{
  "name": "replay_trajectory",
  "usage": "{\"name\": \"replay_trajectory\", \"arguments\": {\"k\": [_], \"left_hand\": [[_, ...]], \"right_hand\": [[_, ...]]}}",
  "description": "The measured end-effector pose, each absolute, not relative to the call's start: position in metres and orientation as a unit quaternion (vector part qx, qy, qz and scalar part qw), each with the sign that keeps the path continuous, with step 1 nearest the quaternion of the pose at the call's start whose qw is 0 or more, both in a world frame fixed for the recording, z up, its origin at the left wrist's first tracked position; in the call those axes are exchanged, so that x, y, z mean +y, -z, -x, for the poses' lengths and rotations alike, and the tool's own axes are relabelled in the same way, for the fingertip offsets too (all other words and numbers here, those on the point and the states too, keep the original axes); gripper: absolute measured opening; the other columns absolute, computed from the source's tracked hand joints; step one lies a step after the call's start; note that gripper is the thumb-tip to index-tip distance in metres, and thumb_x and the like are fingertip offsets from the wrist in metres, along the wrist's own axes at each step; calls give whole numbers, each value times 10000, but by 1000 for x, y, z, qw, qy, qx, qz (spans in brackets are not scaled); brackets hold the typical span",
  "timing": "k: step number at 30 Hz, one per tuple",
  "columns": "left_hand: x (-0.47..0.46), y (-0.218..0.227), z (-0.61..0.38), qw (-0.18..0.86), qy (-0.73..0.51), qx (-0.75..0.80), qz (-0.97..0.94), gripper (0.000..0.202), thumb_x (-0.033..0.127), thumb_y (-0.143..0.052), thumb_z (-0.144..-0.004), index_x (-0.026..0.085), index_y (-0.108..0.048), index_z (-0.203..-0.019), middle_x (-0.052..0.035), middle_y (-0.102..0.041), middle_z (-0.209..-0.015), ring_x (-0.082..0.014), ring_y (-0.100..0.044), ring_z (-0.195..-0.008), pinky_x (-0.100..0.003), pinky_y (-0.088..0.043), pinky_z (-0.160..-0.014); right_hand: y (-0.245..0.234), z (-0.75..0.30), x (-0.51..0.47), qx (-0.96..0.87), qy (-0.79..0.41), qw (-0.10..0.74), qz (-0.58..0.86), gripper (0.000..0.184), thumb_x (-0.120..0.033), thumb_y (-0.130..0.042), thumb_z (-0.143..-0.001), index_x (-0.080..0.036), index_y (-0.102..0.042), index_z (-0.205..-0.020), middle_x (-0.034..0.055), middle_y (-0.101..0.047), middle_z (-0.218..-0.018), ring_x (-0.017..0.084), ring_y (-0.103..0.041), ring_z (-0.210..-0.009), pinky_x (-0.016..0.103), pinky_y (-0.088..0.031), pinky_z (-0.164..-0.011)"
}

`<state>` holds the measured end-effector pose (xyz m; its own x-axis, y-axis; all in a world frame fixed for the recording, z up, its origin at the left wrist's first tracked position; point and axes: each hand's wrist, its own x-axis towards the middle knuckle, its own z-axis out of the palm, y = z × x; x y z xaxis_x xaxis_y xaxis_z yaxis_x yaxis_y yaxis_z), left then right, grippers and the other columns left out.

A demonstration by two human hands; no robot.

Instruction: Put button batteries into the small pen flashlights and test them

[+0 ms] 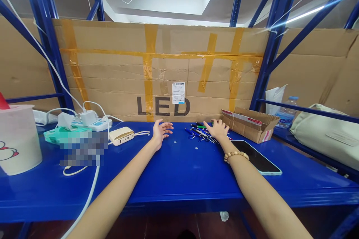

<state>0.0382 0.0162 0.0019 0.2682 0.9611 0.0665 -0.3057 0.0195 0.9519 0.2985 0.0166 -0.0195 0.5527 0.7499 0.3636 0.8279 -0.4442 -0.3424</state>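
My left hand (160, 131) hovers over the blue shelf (174, 171) with its palm turned inward and its fingers spread, holding nothing. My right hand (217, 129) reaches onto a small pile of pens and clips (199, 132) near the back of the shelf, fingers spread over them; a bead bracelet (235, 154) is on that wrist. A few small round bits (175, 142) lie between the two hands. A dark phone (256, 157) lies flat just right of my right forearm.
A taped cardboard wall marked LED (162, 78) closes the back. An open cardboard box (248, 121) stands at the right, with a water bottle (286, 114) and a beige bag (322, 134) beyond. At the left sit a power bank (121, 135), a power strip (92, 121), a tissue pack (66, 130) and a white cup (18, 138).
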Motion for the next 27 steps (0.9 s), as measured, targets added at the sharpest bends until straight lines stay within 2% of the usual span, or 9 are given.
{"name": "replay_trajectory", "arguments": {"k": [4, 7, 10, 13, 16, 22, 27], "left_hand": [[14, -2, -41, 636, -493, 335, -490, 459, 467, -309, -703, 125, -615, -683, -75, -612, -696, -139, -521, -554, -236, -313, -495], [14, -2, -42, 640, -483, 338, -493, 458, 459, -302, -709, 124, -614, -678, -74, -611, -685, -138, -520, -546, -236, -310, -490], [14, -2, -41, 643, -480, 339, -491, 461, 449, -294, -717, 122, -616, -679, -73, -613, -687, -135, -521, -543, -235, -312, -490], [14, -2, -41, 644, -477, 340, -492, 464, 449, -294, -722, 121, -619, -680, -72, -612, -690, -134, -522, -545, -234, -315, -488], [13, -3, -41, 645, -472, 341, -494, 464, 447, -294, -724, 119, -619, -682, -72, -609, -692, -134, -522, -548, -234, -317, -490], [12, -3, -42, 647, -468, 339, -498, 463, 447, -291, -723, 119, -614, -674, -70, -602, -689, -130, -517, -542, -231, -313, -491], [12, -2, -44, 629, -456, 351, -522, 445, 445, -306, -711, 125, -611, -655, -68, -597, -673, -130, -515, -537, -227, -299, -483]], "right_hand": [[21, -312, 15, -418, 39, 204, 884, 736, -632, -246, -778, -121, -410, -1282, 176, -369, -1330, 325, -275, -1239, 514, -129, -999], [23, -317, 17, -426, 22, 186, 885, 726, -612, -227, -793, -108, -403, -1287, 170, -373, -1334, 312, -278, -1241, 513, -141, -1000], [23, -319, 18, -434, 44, 199, 877, 704, -609, -263, -787, -112, -438, -1254, 168, -388, -1311, 309, -303, -1222, 485, -164, -999], [25, -320, 20, -419, 40, 231, 877, 730, -619, -301, -771, -117, -369, -1296, 185, -374, -1301, 311, -331, -1205, 445, -206, -984], [25, -321, 21, -425, 26, 237, 873, 751, -658, -284, -756, -168, -332, -1324, 174, -372, -1301, 317, -336, -1204, 441, -225, -968], [21, -311, 19, -554, -34, 175, 813, 719, -738, -243, -715, -312, -440, -1260, 72, -380, -1341, 318, -280, -1240, 498, -186, -982], [22, -298, 22, -613, -41, 171, 770, 710, -744, -336, -681, -326, -456, -1243, 38, -385, -1345, 300, -293, -1234, 495, -209, -985]]}}
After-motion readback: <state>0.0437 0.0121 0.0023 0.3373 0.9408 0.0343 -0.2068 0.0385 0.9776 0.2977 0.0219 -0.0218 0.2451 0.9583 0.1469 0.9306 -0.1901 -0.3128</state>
